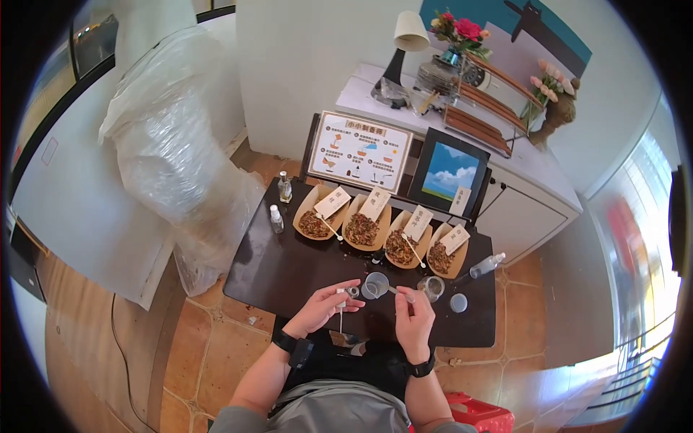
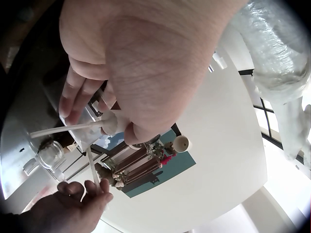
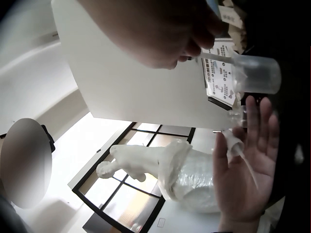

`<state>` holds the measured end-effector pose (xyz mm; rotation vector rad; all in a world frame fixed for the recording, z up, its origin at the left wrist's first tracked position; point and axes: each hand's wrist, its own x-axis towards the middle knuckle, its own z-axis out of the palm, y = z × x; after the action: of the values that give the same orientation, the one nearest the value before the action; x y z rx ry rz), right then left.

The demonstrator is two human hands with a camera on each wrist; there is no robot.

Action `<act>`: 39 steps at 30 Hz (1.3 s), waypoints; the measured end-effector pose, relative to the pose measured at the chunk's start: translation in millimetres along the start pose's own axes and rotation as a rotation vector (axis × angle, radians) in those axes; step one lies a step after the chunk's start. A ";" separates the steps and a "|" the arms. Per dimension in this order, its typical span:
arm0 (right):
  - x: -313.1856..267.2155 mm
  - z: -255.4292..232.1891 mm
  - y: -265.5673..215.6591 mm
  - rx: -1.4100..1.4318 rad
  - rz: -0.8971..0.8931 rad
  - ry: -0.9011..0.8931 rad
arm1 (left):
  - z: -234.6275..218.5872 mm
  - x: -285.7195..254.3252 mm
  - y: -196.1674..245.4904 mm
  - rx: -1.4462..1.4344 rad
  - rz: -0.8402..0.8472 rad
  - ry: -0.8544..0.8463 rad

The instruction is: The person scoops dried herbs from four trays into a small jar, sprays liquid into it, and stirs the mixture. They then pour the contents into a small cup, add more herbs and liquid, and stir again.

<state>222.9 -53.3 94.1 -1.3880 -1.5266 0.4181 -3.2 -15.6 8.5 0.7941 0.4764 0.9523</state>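
Observation:
In the head view my left hand point(image 1: 323, 309) holds a white spray pump top, its thin tube point(image 1: 341, 321) pointing down. A small clear glass bottle point(image 1: 353, 292) is at the same fingers, mouth up. The right wrist view shows the white pump top point(image 3: 235, 145) against the left palm. My right hand point(image 1: 415, 322) pinches the pale handle point(image 3: 217, 58) of a small clear plastic cup point(image 1: 375, 286). The cup is between the hands, close to the bottle mouth. An uncapped glass jar point(image 1: 432, 288) stands beyond the right fingertips, with a round white lid point(image 1: 458, 302) beside it.
Several paper trays point(image 1: 315, 225) of dried brown plant bits, with labels and small white spoons, line the back of the dark table point(image 1: 267, 270). Spray bottles point(image 1: 276, 219) stand left and a clear one point(image 1: 487, 265) lies right. A sign point(image 1: 359, 151) and picture point(image 1: 451, 173) stand behind.

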 end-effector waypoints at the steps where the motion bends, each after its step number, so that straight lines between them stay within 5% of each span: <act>1: 0.5 -4.7 -4.4 0.001 -0.018 0.023 | -1.4 0.2 -2.0 0.005 -0.020 -0.007; 10: -4.4 -8.8 -30.9 0.082 -0.255 -0.088 | -11.6 3.3 -12.0 0.028 0.011 0.002; 26: -11.1 3.7 -22.4 0.108 -0.198 -0.191 | -8.1 2.4 -8.9 0.013 0.046 -0.009; 29: -13.4 6.1 -16.7 0.058 -0.297 -0.164 | -10.2 1.7 -10.1 0.014 0.034 0.000; 35: -13.6 3.8 -24.1 0.125 -0.149 -0.190 | -11.0 2.4 -10.1 0.012 0.040 -0.016; 39: -13.2 7.0 -14.1 0.061 -0.316 -0.139 | -10.0 1.8 -9.6 0.019 0.036 -0.005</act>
<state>207.4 -66.6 96.4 -1.0651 -1.7973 0.3665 -3.8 -13.5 -5.2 0.8241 0.4683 0.9801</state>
